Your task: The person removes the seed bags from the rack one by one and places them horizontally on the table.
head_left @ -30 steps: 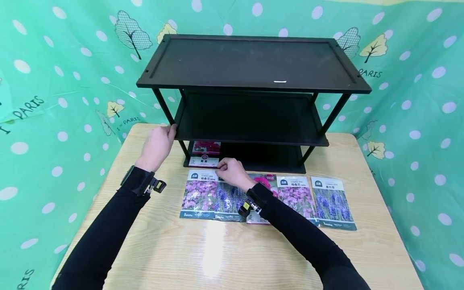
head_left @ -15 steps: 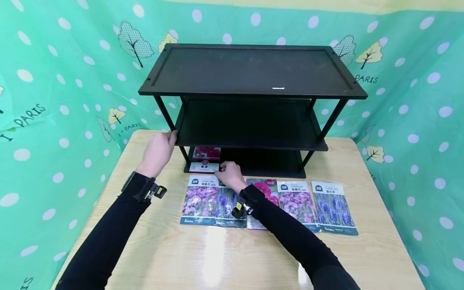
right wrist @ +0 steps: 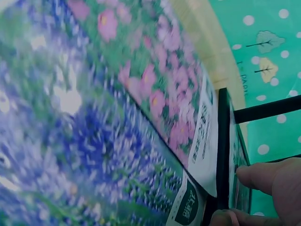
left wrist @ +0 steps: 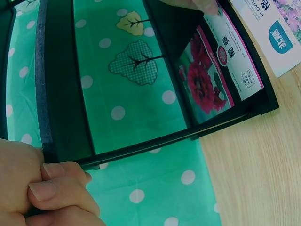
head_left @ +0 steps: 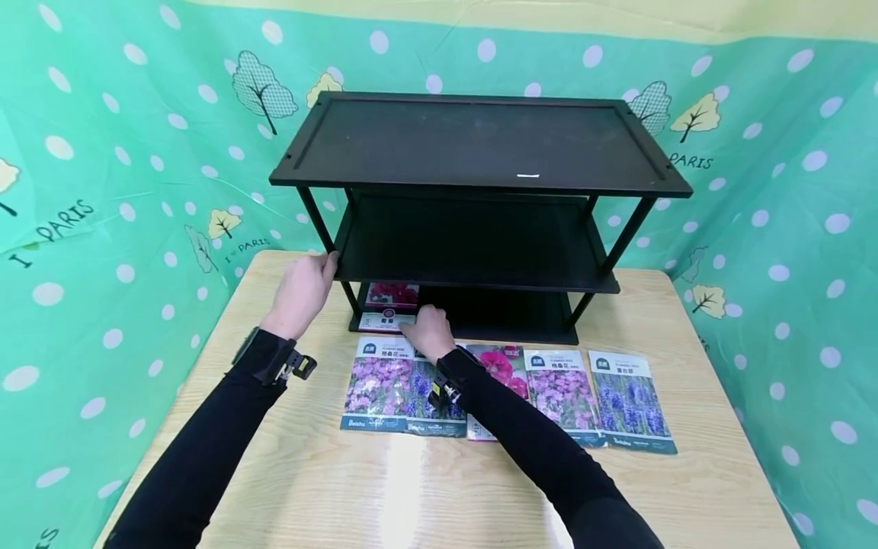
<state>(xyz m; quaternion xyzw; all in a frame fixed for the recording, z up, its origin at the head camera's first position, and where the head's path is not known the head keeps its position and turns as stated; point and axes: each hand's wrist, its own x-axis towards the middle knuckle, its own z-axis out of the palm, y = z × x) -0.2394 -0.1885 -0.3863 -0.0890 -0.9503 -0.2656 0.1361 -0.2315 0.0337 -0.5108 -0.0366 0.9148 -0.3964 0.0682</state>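
Observation:
My left hand grips the left end of the black rack's middle tier, beside the post. In the left wrist view its fingers curl over that edge. A seed packet with red flowers lies at the left end of the bottom tier, partly hidden beneath the middle tier. My right hand is at this packet's front right corner. The right wrist view shows one extended digit touching the packet's face and another fingertip low at the tier's front edge.
Several more seed packets lie in a row before the rack: pink-flowered, blue-flowered, magenta-flowered, another pink-flowered packet and another blue-flowered packet. A rack post rises by my left hand. Green dotted cloth surrounds the wooden table.
The head view has tilted up, so everything sits lower in it. My right hand has shifted slightly left at the red-flowered seed packet, its thumb now extended. The left hand keeps its grip.

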